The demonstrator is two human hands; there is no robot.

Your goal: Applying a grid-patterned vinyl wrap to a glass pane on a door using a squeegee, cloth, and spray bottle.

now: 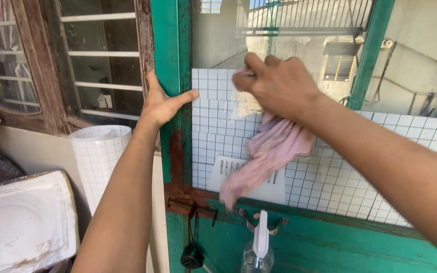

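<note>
Evidently right hand [279, 83] presses pink cloth [271, 149] against gridded glass pane [330, 172].

No labels, signs or screens are on show here. The nearest thing to packaging is a white foam box [24, 222] low on the left, squarish, its top scuffed and dented. Hanging below the door's glass is a clear plastic spray bottle [259, 250] with a white trigger head, and no label shows on it.
</note>
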